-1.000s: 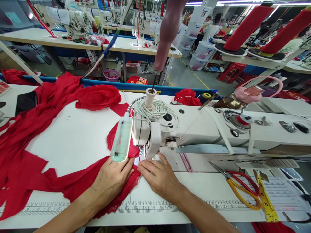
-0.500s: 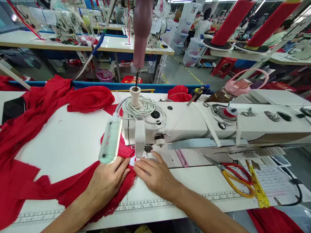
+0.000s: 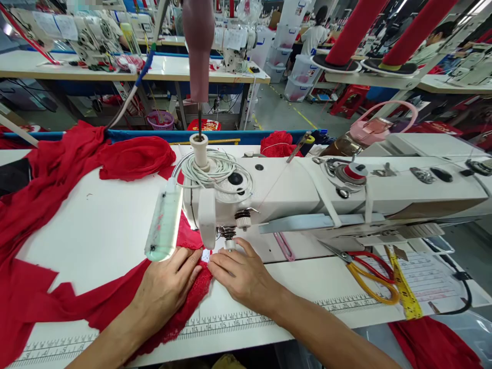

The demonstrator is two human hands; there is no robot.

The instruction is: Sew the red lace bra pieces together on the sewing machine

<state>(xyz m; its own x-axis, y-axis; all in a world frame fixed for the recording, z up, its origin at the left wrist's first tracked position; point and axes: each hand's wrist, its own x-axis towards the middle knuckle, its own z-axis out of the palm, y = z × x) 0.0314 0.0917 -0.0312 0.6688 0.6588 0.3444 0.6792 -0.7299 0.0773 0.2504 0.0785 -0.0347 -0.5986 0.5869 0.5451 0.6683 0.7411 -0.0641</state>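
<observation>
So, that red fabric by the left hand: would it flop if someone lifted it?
Likely floppy: the red fabric lies in loose folds on the white table. It seems light for its size, since it looks thin beside the left hand. Pushed, it may bunch up, judging by its wrinkles.

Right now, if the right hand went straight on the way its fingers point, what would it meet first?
Most likely the bare left hand, just across a narrow gap from the right hand, where red lace-edged fabric and a small white patch show; exact depth is unclear.
</observation>
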